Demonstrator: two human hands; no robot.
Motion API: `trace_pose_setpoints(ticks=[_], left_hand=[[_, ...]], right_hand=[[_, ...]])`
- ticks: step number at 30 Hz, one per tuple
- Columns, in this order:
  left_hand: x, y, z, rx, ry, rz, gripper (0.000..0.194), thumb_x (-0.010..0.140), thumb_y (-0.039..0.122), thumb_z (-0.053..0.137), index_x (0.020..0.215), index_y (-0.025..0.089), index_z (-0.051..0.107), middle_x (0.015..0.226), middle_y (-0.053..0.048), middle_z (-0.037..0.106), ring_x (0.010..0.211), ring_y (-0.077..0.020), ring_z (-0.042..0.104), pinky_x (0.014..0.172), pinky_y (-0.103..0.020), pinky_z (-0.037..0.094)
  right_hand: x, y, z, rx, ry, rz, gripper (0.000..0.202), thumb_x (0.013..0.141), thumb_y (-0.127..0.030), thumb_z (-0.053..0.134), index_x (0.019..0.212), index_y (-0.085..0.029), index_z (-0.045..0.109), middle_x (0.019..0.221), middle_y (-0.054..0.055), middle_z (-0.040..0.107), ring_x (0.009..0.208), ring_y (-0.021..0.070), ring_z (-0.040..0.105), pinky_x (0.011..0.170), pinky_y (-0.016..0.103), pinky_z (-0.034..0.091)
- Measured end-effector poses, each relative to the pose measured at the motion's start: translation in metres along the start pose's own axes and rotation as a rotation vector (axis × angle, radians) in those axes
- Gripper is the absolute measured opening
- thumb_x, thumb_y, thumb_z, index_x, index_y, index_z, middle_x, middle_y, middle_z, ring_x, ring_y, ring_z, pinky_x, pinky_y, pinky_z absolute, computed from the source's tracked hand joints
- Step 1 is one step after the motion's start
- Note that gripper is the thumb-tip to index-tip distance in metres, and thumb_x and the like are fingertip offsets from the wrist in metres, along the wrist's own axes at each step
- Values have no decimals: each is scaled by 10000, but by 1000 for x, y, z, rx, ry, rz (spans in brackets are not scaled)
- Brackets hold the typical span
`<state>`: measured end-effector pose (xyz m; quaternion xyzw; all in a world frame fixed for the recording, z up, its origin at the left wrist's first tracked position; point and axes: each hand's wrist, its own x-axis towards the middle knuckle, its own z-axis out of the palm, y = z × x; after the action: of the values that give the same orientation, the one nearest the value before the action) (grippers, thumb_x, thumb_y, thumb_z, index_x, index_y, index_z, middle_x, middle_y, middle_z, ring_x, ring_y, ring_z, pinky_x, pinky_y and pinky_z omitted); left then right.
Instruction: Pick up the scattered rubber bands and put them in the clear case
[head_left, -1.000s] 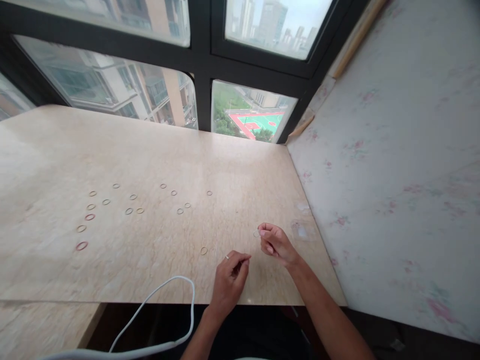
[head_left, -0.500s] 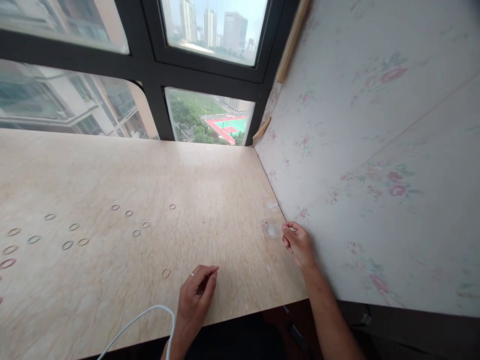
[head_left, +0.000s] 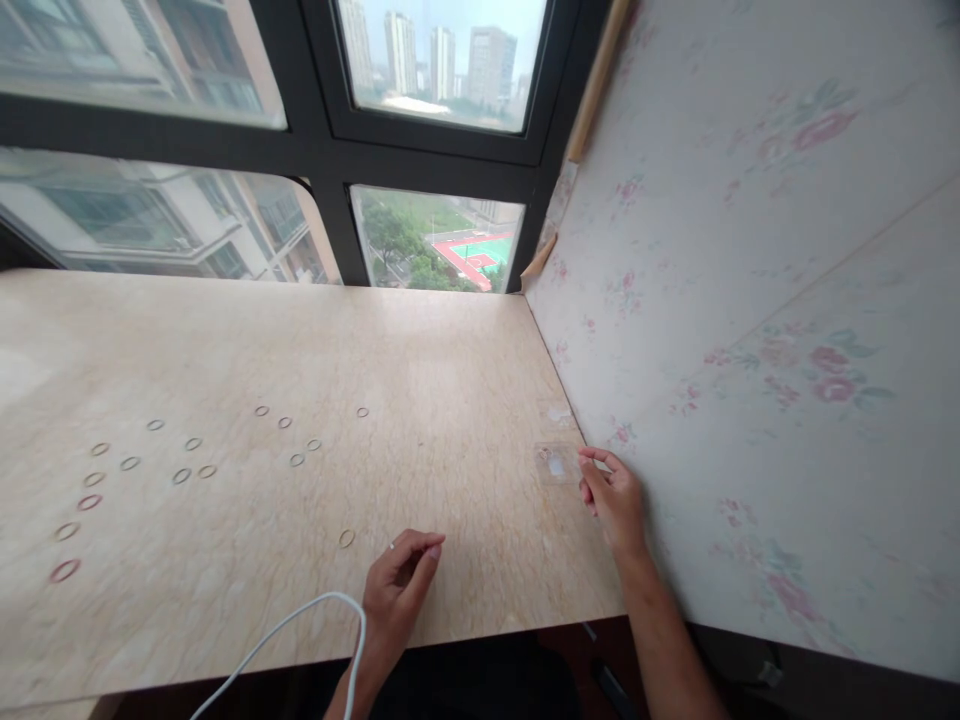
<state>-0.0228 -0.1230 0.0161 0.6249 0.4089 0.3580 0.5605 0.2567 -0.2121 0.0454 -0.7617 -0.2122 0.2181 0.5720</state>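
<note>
My left hand (head_left: 401, 580) rests at the front of the stone-patterned sill, thumb and forefinger pressed together. Anything between those fingertips is too small or hidden to make out. A thin band shows on one of its fingers. To its left lies a single yellowish ring (head_left: 346, 539). Over by the wall, my right hand (head_left: 611, 490) is closed in a pinch at the right edge of a small clear plastic case (head_left: 555, 464), which lies flat. The case's contents are unclear. Just behind it is another clear plastic piece (head_left: 556, 413).
Several thin coloured rings, such as a red ring (head_left: 65, 570) and a small ring (head_left: 363, 412), lie scattered over the left of the sill (head_left: 450, 380). A white cable (head_left: 300, 608) loops in front. The papered wall (head_left: 750, 250) borders the right, windows the back.
The view has shifted left, bringing more of the rings into sight. Both hands stay nearly where they were, the right one still at the plastic case's edge.
</note>
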Motion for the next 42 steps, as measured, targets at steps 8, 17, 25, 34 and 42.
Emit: trace_pose_setpoints(ticks=[8, 17, 25, 34, 42], left_hand=[[24, 14, -58, -203, 296, -115, 240, 741, 365, 690, 854, 155, 705, 637, 0, 601, 548, -98, 505, 511, -216, 413], [69, 18, -147, 408, 395, -132, 328, 738, 420, 625, 917, 160, 715, 744, -29, 676, 598, -143, 566, 566, -262, 470], [98, 5, -171, 950, 260, -101, 280, 829, 311, 539, 1004, 179, 713, 955, -66, 676, 725, -177, 615, 748, -302, 462], [116, 11, -164, 1254, -3, -22, 317, 921, 295, 427, 823, 185, 708, 955, -90, 640, 826, -211, 612, 715, -305, 420], [119, 4, -181, 1298, -60, 75, 303, 900, 275, 409, 789, 170, 671, 895, -102, 647, 770, -207, 607, 703, -300, 413]], right_hand=[[-49, 13, 37, -103, -293, -64, 394, 828, -515, 573, 981, -154, 612, 454, -63, 447, 396, 109, 407, 375, 216, 326], [-65, 25, 66, -280, -468, -346, 360, 871, -490, 504, 914, -185, 692, 471, -22, 538, 399, 141, 525, 417, 226, 431], [-67, 31, 67, -379, -431, -479, 385, 878, -512, 484, 908, -216, 729, 702, 63, 732, 587, 196, 690, 516, 234, 535], [-69, 37, 68, -489, -445, -612, 331, 920, -403, 443, 965, -223, 717, 891, 75, 767, 754, 221, 735, 657, 286, 577], [-69, 39, 68, -508, -463, -627, 336, 939, -395, 429, 988, -219, 711, 897, 77, 764, 758, 220, 731, 672, 288, 576]])
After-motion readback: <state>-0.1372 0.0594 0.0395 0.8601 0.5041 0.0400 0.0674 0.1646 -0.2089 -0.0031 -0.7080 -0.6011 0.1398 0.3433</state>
